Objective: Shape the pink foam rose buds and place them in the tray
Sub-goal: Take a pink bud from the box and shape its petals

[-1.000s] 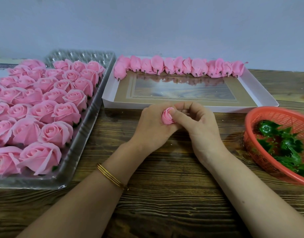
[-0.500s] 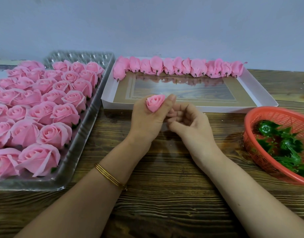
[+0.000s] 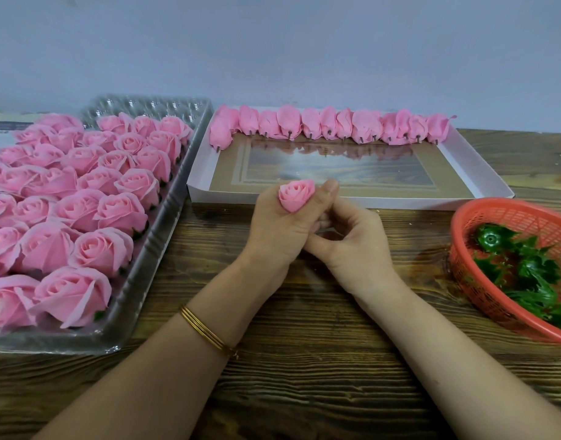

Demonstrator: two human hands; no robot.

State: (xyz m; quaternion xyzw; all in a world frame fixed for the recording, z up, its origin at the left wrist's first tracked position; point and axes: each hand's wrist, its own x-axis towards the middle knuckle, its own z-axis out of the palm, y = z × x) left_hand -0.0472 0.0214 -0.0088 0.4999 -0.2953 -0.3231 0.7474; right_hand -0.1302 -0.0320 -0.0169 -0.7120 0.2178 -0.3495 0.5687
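Note:
My left hand [image 3: 277, 230] grips a small pink foam rose bud [image 3: 295, 195] upright, its open top facing me, just in front of the white tray's near edge. My right hand [image 3: 352, 241] sits against the left hand's lower fingers with its own fingers curled; whether it holds the bud's stem is hidden. The white tray [image 3: 482, 173] lies behind the hands. A row of shaped pink buds [image 3: 333, 125] lines its far wall, stems pointing toward me.
A clear plastic tray [image 3: 152, 249] full of several open pink roses [image 3: 82, 211] fills the left side. A red plastic basket [image 3: 472, 281] holding green leaf calyxes [image 3: 526, 271] stands at the right. The surface is a dark wooden table [image 3: 304, 360] against a pale wall.
The left hand lifted the bud out of the right hand's fingertips and turned it upright. The right hand's fingers drew back and curled below it.

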